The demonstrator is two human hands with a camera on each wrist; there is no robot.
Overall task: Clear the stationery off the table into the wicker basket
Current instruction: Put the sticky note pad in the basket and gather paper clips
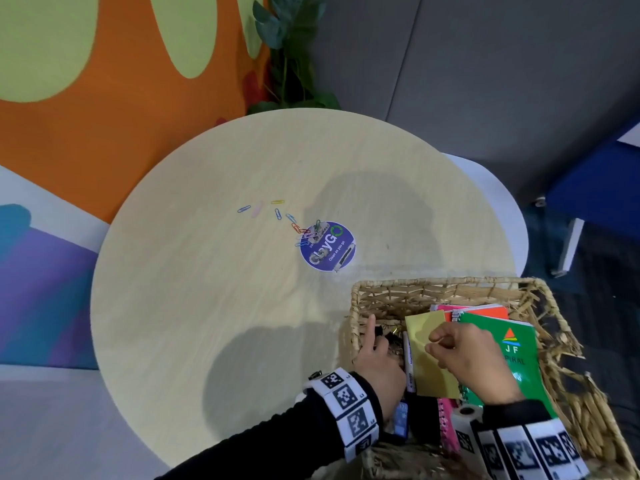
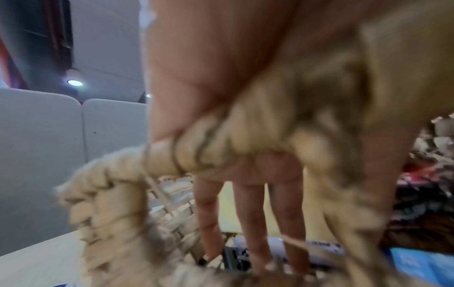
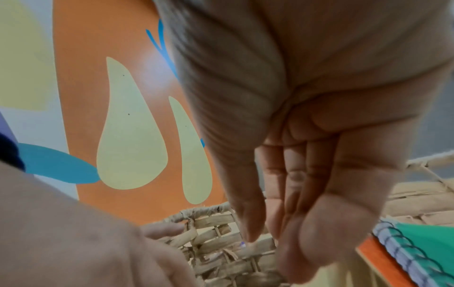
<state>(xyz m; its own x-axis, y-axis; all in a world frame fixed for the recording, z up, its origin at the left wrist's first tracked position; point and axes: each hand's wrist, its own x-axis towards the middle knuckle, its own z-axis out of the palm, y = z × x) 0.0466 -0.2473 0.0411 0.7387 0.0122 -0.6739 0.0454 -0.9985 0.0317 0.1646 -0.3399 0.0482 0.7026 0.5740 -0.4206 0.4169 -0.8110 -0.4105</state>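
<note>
Several coloured paper clips (image 1: 277, 213) lie scattered near the middle of the round table (image 1: 207, 306), some heaped on a round blue sticker (image 1: 329, 251). The wicker basket (image 1: 450, 282) stands at the table's near right edge. In it are a yellow pad (image 1: 420, 327), a green spiral notebook (image 1: 512, 351), an orange one (image 1: 485, 311) and a marker (image 1: 408, 362). My left hand (image 1: 375, 348) grips the basket's left rim (image 2: 110, 174), fingers (image 2: 245, 213) reaching down inside. My right hand (image 1: 457, 351) hovers over the yellow pad, its loosely bent fingers (image 3: 294, 194) holding nothing that I can see.
A pink spiral notebook (image 1: 446, 424) and a blue item (image 1: 401, 420) lie at the basket's near end. A plant (image 1: 291, 46) stands beyond the table's far edge. A white chair (image 1: 498, 209) and a blue seat (image 1: 595, 188) are on the right.
</note>
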